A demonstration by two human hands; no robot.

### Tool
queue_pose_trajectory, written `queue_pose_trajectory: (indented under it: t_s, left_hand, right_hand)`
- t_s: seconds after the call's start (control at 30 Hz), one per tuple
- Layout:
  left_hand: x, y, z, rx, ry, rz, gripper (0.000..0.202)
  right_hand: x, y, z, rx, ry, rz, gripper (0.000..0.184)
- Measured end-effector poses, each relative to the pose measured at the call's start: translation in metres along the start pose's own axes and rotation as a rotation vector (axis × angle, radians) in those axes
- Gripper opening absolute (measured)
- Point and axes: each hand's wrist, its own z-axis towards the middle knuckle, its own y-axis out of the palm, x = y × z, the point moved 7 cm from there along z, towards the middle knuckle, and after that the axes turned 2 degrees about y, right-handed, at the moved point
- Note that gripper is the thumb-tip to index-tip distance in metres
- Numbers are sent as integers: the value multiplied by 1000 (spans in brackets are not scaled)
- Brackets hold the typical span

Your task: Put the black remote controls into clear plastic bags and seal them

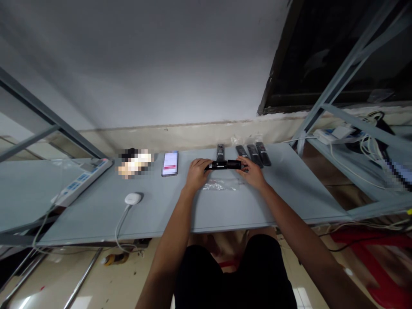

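Observation:
Both of my hands hold a black remote control (224,165) sideways just above the grey table (96,210). My left hand (197,173) grips its left end with curled fingers. My right hand (253,172) grips its right end. A clear plastic bag (219,185) lies flat on the table just below the remote, between my hands. Behind them, one black remote (220,151) lies alone and three more remotes (254,153) lie side by side near the wall.
A phone with a lit screen (170,163) lies left of my hands. A white round puck with a cable (133,198) and a white power strip (82,180) sit farther left. A metal shelf (354,128) with cables stands at right.

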Motion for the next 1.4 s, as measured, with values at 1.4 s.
queue_pose_trajectory:
  t_s: [1.4]
  left_hand:
    - [0,2,2,21,50,-4,38]
  right_hand:
    - [3,-3,1,25,-37,-19,57]
